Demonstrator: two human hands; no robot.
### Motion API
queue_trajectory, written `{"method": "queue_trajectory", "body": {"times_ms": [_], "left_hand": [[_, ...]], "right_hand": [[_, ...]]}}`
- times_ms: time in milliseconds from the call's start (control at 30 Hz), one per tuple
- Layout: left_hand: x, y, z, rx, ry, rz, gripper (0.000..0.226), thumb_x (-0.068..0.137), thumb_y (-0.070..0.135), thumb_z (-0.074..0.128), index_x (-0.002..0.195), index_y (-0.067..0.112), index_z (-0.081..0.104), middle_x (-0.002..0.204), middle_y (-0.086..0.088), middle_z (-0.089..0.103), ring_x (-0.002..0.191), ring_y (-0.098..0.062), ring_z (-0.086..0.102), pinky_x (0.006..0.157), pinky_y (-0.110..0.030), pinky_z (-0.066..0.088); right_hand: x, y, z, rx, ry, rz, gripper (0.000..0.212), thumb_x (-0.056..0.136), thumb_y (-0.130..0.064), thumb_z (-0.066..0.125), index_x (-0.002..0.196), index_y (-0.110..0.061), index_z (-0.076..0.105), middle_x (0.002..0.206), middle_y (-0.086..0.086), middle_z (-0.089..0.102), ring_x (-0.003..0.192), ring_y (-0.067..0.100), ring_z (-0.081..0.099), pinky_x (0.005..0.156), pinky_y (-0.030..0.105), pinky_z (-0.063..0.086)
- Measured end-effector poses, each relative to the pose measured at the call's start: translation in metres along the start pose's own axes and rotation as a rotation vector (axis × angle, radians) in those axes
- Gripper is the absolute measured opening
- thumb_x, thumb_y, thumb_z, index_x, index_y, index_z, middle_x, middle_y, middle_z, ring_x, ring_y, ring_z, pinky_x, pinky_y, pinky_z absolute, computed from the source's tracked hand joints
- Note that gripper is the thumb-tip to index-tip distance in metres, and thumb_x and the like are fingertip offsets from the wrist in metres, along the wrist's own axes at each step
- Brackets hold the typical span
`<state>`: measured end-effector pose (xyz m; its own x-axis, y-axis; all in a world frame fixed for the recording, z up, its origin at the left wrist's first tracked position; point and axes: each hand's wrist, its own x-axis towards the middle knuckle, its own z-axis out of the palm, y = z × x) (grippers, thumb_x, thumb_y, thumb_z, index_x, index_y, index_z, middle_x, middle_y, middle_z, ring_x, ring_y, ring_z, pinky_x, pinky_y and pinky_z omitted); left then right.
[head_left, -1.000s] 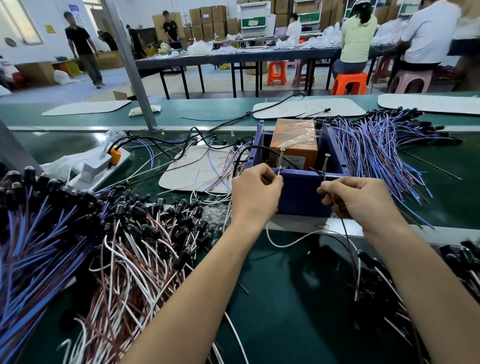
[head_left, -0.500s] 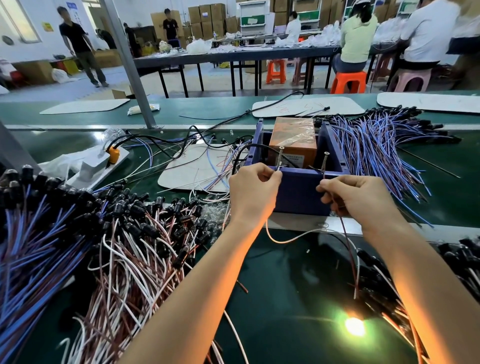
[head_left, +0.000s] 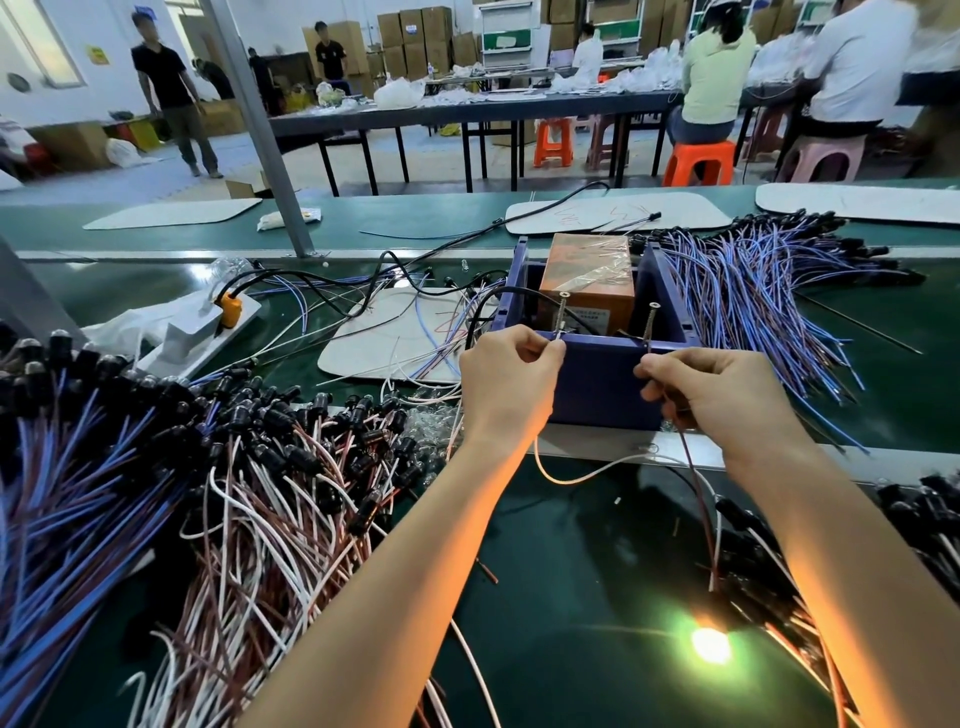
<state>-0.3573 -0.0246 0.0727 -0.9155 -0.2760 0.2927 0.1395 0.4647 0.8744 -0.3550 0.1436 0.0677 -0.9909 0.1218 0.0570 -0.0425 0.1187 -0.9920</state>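
At the far left lies a heap of blue-wired leads (head_left: 62, 493), and beside it a heap of red-and-white leads (head_left: 260, 499) with black caps, both on the green worktop (head_left: 561, 613). The left grip (head_left: 506, 379) is pressed together, thumb and forefinger pinching the bare end of a white wire (head_left: 558, 480) and holding it against the foot of the left screw (head_left: 562, 312). That screw stands upright on the front rim of the blue box (head_left: 597, 384). The white wire sags in a loop below the hand, just in front of the box. An orange carton (head_left: 587, 280) sits inside the box. The right screw (head_left: 649, 322) stands tilted on the same rim. Just beneath it the right grip (head_left: 711, 389) is curled tight, pinching a red-brown wire (head_left: 698, 499); whether the wire end touches the screw cannot be told. This wire runs down toward a glowing bulb (head_left: 710, 646) on the worktop. To the right of the box fans a bundle of blue leads (head_left: 753, 306).
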Motion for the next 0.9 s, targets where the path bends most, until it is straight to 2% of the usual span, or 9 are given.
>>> {"method": "queue_trajectory", "body": {"times_ms": [267,333,400,433,533,600,700,767,900], "left_hand": [[0.0,-0.001,0.001,0.003,-0.014,-0.035,0.017,0.088,0.026,0.067,0.071,0.023,0.066,0.067,0.008,0.066,0.068,-0.018,0.067,0.07,-0.042,0.059],[-0.004,0.001,-0.001,-0.015,-0.032,-0.055,0.015,0.088,0.024,0.067,0.074,0.018,0.068,0.068,0.005,0.066,0.065,-0.017,0.065,0.059,-0.034,0.059],[-0.011,0.008,-0.006,-0.087,-0.074,-0.074,0.014,0.088,0.019,0.066,0.076,0.012,0.068,0.067,0.002,0.064,0.051,-0.008,0.058,0.043,-0.023,0.051],[-0.015,0.013,-0.009,-0.123,-0.102,-0.073,0.014,0.089,0.017,0.066,0.075,0.012,0.067,0.065,0.002,0.062,0.045,-0.006,0.054,0.041,-0.021,0.049],[-0.026,0.039,-0.029,-0.222,-0.169,-0.011,0.015,0.09,0.015,0.065,0.075,0.011,0.065,0.058,0.004,0.059,0.04,-0.004,0.048,0.043,-0.024,0.05],[-0.036,0.061,-0.052,-0.269,-0.209,0.061,0.013,0.091,0.014,0.064,0.079,0.008,0.065,0.062,0.001,0.059,0.043,-0.007,0.048,0.046,-0.026,0.053],[-0.06,0.089,-0.087,-0.334,-0.325,0.137,0.009,0.091,0.01,0.063,0.085,0.003,0.065,0.065,-0.004,0.059,0.049,-0.009,0.049,0.052,-0.026,0.055],[-0.085,0.102,-0.106,-0.39,-0.438,0.167,0.007,0.09,0.008,0.064,0.086,0.002,0.064,0.067,-0.008,0.059,0.052,-0.012,0.052,0.055,-0.027,0.056],[-0.146,0.106,-0.119,-0.503,-0.861,0.228,0.01,0.088,0.0,0.062,0.081,0.007,0.063,0.076,-0.009,0.062,0.062,-0.017,0.059,0.064,-0.025,0.055]], "right_hand": [[-0.001,0.0,0.001,-0.001,-0.011,0.026,0.016,0.089,-0.014,0.066,0.075,-0.012,0.072,0.052,-0.003,0.066,0.039,0.001,0.049,0.04,0.013,0.04],[-0.003,-0.005,0.0,-0.018,-0.031,0.032,0.014,0.089,-0.013,0.065,0.078,-0.008,0.072,0.051,-0.003,0.065,0.039,0.002,0.048,0.04,0.012,0.04],[-0.008,-0.017,-0.002,-0.052,-0.071,0.02,0.015,0.089,-0.011,0.066,0.075,-0.007,0.072,0.05,-0.002,0.065,0.039,0.0,0.048,0.04,0.011,0.039],[-0.011,-0.025,-0.005,-0.068,-0.091,0.006,0.016,0.088,-0.01,0.066,0.074,-0.007,0.071,0.051,-0.001,0.066,0.039,-0.001,0.049,0.041,0.011,0.039],[-0.021,-0.05,-0.021,-0.095,-0.169,0.001,0.013,0.087,-0.012,0.067,0.078,-0.004,0.073,0.061,0.007,0.07,0.041,0.005,0.049,0.046,0.021,0.037],[-0.027,-0.065,-0.031,-0.125,-0.268,0.024,0.013,0.086,-0.014,0.066,0.083,-0.003,0.072,0.071,0.014,0.072,0.046,0.011,0.054,0.05,0.027,0.039],[-0.034,-0.088,-0.045,-0.168,-0.377,0.009,0.018,0.08,-0.018,0.068,0.084,-0.001,0.071,0.08,0.02,0.072,0.054,0.017,0.065,0.047,0.024,0.052],[-0.041,-0.104,-0.062,-0.175,-0.454,-0.034,0.025,0.068,-0.025,0.075,0.082,-0.005,0.074,0.086,0.021,0.073,0.065,0.02,0.07,0.056,0.022,0.057],[-0.072,-0.112,-0.117,-0.194,-0.579,-0.189,0.051,0.06,-0.048,0.087,0.089,-0.01,0.074,0.092,0.018,0.073,0.081,0.026,0.073,0.07,0.023,0.057]]}}
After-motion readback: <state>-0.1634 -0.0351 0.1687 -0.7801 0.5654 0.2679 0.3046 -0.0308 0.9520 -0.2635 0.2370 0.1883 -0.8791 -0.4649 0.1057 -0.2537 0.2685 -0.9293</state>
